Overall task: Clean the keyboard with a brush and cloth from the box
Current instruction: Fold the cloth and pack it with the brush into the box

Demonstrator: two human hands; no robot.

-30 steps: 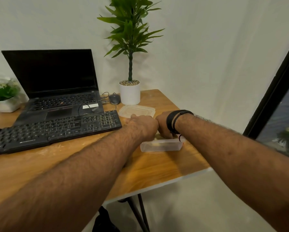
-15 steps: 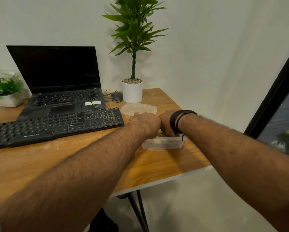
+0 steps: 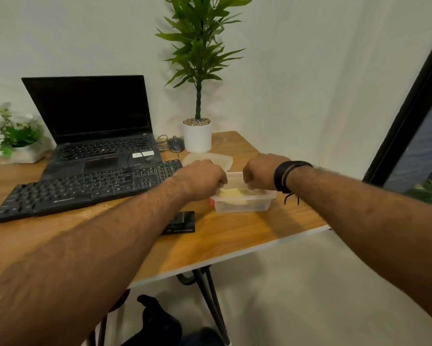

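Observation:
The black keyboard [image 3: 85,188] lies across the wooden table [image 3: 235,233] in front of the laptop. At the table's right stands the clear plastic box [image 3: 242,206], uncovered, with a pale yellow cloth [image 3: 235,193] inside. A bit of red [image 3: 212,201] shows at the box's left corner. My left hand [image 3: 202,178] and my right hand [image 3: 260,174] hang over the box, a little apart, fingers curled down onto the cloth. Their fingertips are hidden. I see no brush.
The box's lid [image 3: 207,159] lies just behind the box. A black laptop [image 3: 92,121], a mouse [image 3: 175,144] and a white plant pot [image 3: 197,134] stand at the back, a small plant [image 3: 17,138] at far left. A flat black item [image 3: 181,222] lies near my left forearm.
My two hands, touching knuckle to knuckle before, have drawn apart over the box. The view has shifted, and the flat black item on the table now shows.

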